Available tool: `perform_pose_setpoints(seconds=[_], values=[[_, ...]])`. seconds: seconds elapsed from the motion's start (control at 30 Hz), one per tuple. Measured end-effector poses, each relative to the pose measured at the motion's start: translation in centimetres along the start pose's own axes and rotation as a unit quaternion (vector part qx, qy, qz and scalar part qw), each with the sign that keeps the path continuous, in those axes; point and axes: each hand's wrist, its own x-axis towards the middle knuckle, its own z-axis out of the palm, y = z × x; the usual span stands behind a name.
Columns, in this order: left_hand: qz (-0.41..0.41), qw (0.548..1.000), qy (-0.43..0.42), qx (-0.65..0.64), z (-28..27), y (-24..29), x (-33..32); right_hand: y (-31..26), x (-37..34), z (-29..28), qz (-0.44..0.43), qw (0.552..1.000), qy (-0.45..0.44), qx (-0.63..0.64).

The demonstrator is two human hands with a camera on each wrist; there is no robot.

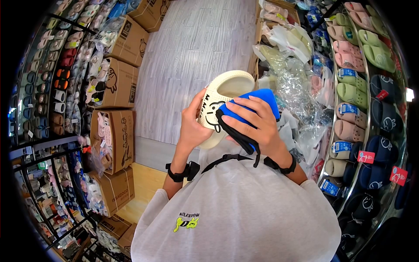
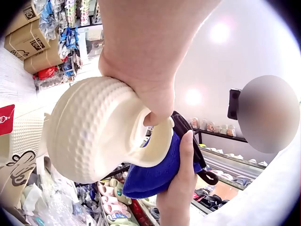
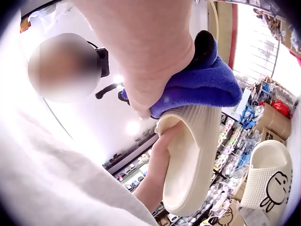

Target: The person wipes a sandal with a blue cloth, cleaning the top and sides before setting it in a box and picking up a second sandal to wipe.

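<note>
A cream slipper (image 1: 211,97) with black lettering and a rabbit face on its strap is held up before the person's chest. The left hand (image 1: 192,126) grips it by the side, thumb on the strap; in the right wrist view, fingers of that hand reach inside the foot opening. A blue plush cloth (image 1: 271,103) with a black band is gripped by the right hand (image 1: 260,126), whose fingers curl over it and press it against the strap. In the left wrist view the slipper's bumpy sole end (image 2: 80,132) faces the camera, with the blue cloth (image 2: 150,176) behind it.
Another cream slipper (image 3: 268,181) with a rabbit face shows low in the right wrist view. Cardboard boxes (image 1: 120,83) of wrapped slippers line the left of the grey floor (image 1: 187,52). Plastic bags (image 1: 288,78) and racks of slippers (image 1: 349,91) stand at the right.
</note>
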Motion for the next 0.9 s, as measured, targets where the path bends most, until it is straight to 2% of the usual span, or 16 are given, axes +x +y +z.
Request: perform_pose_setpoints(seconds=[0.9], values=[[0.011, 1.000, 0.001, -0.002, 0.38, 0.05, 0.02, -0.21, -0.31, 0.14, 0.011, 1.000, 0.015, 0.003]])
